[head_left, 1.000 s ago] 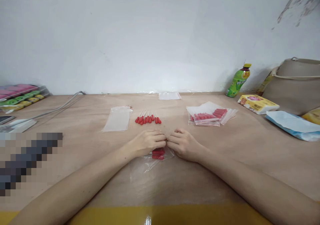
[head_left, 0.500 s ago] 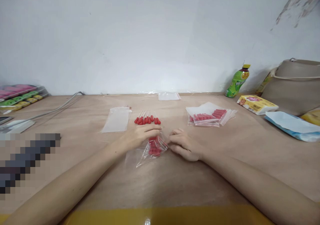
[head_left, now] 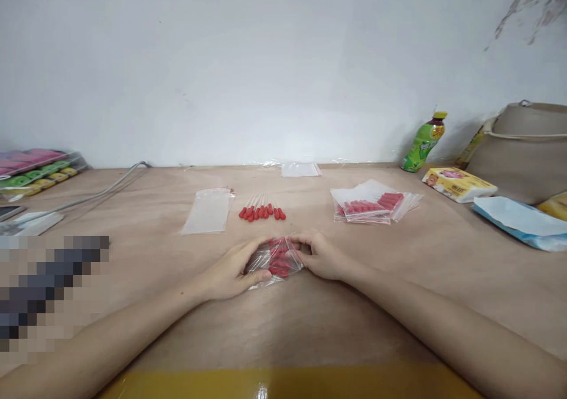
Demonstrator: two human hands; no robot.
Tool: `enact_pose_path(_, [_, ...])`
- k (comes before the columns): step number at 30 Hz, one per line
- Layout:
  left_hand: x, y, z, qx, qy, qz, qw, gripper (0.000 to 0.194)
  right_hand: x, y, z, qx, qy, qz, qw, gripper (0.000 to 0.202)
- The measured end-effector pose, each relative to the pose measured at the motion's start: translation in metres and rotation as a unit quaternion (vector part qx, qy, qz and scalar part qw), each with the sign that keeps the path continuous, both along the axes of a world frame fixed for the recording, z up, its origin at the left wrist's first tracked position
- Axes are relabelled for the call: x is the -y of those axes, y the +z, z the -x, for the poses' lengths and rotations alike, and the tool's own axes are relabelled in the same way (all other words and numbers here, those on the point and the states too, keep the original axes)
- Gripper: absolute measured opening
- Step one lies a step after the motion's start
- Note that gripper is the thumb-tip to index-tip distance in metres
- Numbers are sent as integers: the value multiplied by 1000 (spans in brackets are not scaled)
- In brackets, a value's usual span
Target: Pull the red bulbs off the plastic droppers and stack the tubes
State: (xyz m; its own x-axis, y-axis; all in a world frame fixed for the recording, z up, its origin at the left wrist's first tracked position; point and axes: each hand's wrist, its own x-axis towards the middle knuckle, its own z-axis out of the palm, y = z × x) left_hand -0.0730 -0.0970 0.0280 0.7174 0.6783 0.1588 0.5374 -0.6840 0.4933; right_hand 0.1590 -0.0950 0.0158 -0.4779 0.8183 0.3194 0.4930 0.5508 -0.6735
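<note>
A clear plastic bag [head_left: 280,262] with several red-bulbed droppers inside lies on the table between my hands. My left hand [head_left: 241,268] is curved round the bag's left side, thumb at the near edge and fingers at the far edge. My right hand [head_left: 319,256] pinches the bag's right edge between thumb and fingers. Just beyond lies a loose row of droppers [head_left: 262,211] with red bulbs toward me and thin clear stems pointing away. Left of them is a stack of flat clear zip bags [head_left: 207,211].
Filled bags of red-bulbed droppers [head_left: 367,204] are piled at the right. Another flat bag [head_left: 300,169] lies by the wall. A green bottle [head_left: 423,145], yellow tissue pack [head_left: 459,184], blue-white packet [head_left: 520,221] and grey bag [head_left: 516,153] stand farther right. A cable [head_left: 110,191] runs at left.
Both hands have come onto the bag: the left has opened round its left side, and the right has moved in to pinch its right edge. The bag is now more gathered.
</note>
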Motion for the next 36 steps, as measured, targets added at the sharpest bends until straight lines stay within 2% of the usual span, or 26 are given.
enact_pose_path(5, [-14, -6, -3, 25, -11, 11, 1000, 54, -1, -5, -3, -11, -9, 32, 999, 15])
enact_pose_path(9, [-20, -5, -7, 48, -23, -5, 999, 51, -6, -16, -6, -76, -17, 82, 994, 27])
enact_pose_path(12, [-22, -4, -10, 56, -30, -18, 998, 49, -9, -20, -4, -147, 10, 155, 977, 36])
enact_pose_path(15, [-21, -3, -11, 52, -24, -15, 998, 46, -9, -15, -4, -171, 47, 237, 955, 40])
enact_pose_path(17, [-20, -3, -11, 47, -18, -14, 999, 45, -7, -8, -5, -158, 72, 254, 952, 38])
enact_pose_path(22, [-20, -6, -10, 44, -14, -22, 999, 39, -1, 3, -9, -121, 112, 212, 963, 40])
enact_pose_path(26, [-21, -7, -11, 61, 0, -35, 997, 35, -1, -4, -5, -111, 78, 164, 977, 32])
enact_pose_path(29, [-21, -7, -12, 74, 16, -45, 996, 35, -2, -10, -1, -151, 49, 120, 980, 26])
enact_pose_path(32, [-21, -6, -13, 78, 24, -54, 995, 34, -3, -13, 1, -196, 34, 118, 973, 24])
enact_pose_path(36, [-21, -7, -15, 73, 27, -61, 995, 33, -3, -15, 3, -189, 22, 147, 971, 34])
